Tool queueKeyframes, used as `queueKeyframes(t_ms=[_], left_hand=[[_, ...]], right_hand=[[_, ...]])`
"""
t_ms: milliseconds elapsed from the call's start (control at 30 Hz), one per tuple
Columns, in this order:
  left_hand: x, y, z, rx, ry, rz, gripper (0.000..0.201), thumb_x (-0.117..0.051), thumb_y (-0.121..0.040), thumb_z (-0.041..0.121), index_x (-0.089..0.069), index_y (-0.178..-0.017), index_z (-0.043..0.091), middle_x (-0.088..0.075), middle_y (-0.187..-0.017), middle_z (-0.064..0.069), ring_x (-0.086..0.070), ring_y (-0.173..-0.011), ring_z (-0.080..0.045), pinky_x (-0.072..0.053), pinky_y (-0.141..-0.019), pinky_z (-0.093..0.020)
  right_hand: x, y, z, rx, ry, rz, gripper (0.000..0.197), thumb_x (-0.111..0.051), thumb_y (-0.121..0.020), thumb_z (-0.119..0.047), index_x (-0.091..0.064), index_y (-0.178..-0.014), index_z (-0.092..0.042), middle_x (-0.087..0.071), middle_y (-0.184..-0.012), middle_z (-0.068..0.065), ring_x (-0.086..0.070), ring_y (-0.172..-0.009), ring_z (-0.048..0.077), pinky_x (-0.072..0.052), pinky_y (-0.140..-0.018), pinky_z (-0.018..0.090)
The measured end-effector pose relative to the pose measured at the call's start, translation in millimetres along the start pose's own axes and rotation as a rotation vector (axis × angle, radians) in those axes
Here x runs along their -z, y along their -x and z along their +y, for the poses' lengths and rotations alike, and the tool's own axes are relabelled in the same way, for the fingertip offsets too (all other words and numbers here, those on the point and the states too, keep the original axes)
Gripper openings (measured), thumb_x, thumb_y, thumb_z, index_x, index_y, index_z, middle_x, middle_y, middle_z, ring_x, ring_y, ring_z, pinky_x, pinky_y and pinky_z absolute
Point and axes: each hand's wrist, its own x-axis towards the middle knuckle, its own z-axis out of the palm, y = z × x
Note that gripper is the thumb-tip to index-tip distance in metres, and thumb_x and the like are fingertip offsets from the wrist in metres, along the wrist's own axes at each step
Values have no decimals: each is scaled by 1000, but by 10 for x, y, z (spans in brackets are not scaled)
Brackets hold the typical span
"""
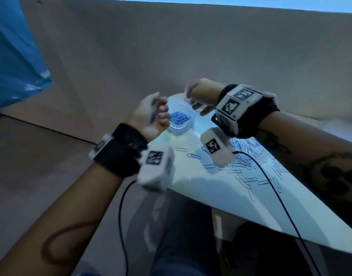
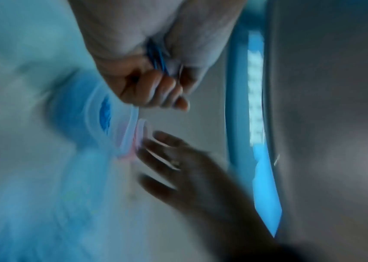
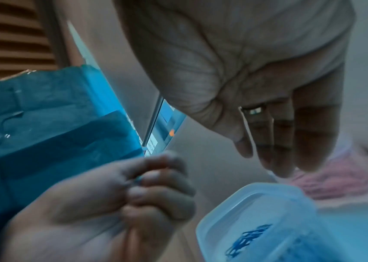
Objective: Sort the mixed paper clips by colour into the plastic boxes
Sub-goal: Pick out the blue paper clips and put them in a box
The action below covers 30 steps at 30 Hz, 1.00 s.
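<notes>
My left hand [image 1: 160,113] is curled into a fist and grips a small bunch of blue paper clips [image 2: 156,58] just left of the clear box of blue clips [image 1: 180,118]. In the right wrist view the same fist [image 3: 147,184] sits beside that box [image 3: 257,228]. My right hand [image 1: 196,103] hovers behind it over the box of pink clips [image 3: 337,175]. Its fingers [image 3: 290,141] point straight down and I see nothing between them. That hand mostly hides the pink box in the head view. The mixed clip pile [image 1: 249,150] lies to the right on the white table [image 1: 221,196].
Loose clips [image 1: 249,182] are scattered toward the table's front edge. Black wrist-camera cables [image 1: 271,186] trail across the table and down past its edge. A blue plastic sheet [image 1: 13,56] hangs at the far left, and a beige wall stands behind the table.
</notes>
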Motion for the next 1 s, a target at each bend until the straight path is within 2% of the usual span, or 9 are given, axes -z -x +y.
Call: queueKeyframes(t_ms=[100, 233, 333, 433, 567, 733, 833, 933, 1000], left_hand=[[-336, -252, 49, -84, -700, 51, 31, -40, -95, 21, -45, -65, 17, -34, -49, 5, -28, -35, -7, -21, -36, -13], [-460, -486, 19, -81, -1411, 152, 34, -43, -93, 13, -53, -61, 10, -49, -52, -4, -42, -43, -17, -34, -46, -21], [-495, -500, 10, -140, -1556, 218, 30, -44, -94, 16, -67, -81, 2, -64, -81, -11, -60, -70, -25, -48, -66, -28], [-531, -426, 26, -249, -1681, 269, 31, -47, -93, 22, -70, -100, 2, -66, -104, -15, -60, -96, -30, -43, -76, -31], [-516, -248, -73, -374, -1746, 199, 26, -61, -88, 31, -67, -95, 7, -62, -92, -8, -53, -83, -22, -39, -71, -28], [-478, -104, -220, -428, -1908, 168, 23, -67, -80, 13, -66, -102, 11, -61, -109, -7, -56, -95, -27, -38, -72, -27], [-450, -25, -220, -447, -1931, 178, 24, -66, -79, 16, -65, -103, 16, -63, -107, -5, -57, -99, -29, -39, -73, -29], [-427, 111, -354, -682, -1910, 163, 27, -69, -77, 17, -61, -102, 14, -57, -101, -3, -54, -100, -27, -38, -74, -32], [-424, 177, -503, -669, -1936, 69, 23, -69, -79, 19, -59, -99, 14, -54, -93, -2, -53, -98, -27, -38, -73, -31]], right_hand=[[141, 98, 89, 46, 19, 69, 33, -33, -95, -4, -56, -119, -1, -64, -112, 13, -64, -90, 20, -55, -86, 38], [510, 332, 395, 59, 78, 42, 23, -38, -95, -9, -57, -108, -6, -62, -94, 8, -62, -72, 13, -53, -65, 28], [863, 502, 673, 14, 87, 61, 17, -43, -95, -12, -59, -99, -8, -63, -86, 5, -64, -74, 15, -51, -60, 25], [1176, 621, 929, -26, 90, 138, 20, -42, -94, -8, -56, -81, -10, -63, -83, 6, -64, -77, 21, -50, -52, 21], [1237, 662, 1206, -76, 409, 111, 14, -47, -93, -6, -61, -95, -8, -63, -110, 16, -60, -91, 23, -51, -67, 31], [803, 637, 1415, 51, 943, -243, 55, -55, -91, -27, -36, -142, -22, -43, -144, 5, -44, -128, 23, -33, -109, 34], [718, 605, 1501, 90, 1062, -311, 50, -55, -91, -29, -41, -139, -26, -49, -139, 5, -48, -123, 24, -38, -106, 38], [687, 625, 1472, 178, 1034, -203, 42, -57, -90, -26, -50, -132, -21, -52, -134, 6, -49, -120, 24, -40, -104, 38], [597, 629, 1418, 266, 949, -121, 41, -58, -89, -24, -52, -130, -20, -50, -130, 7, -49, -118, 23, -42, -98, 34]])
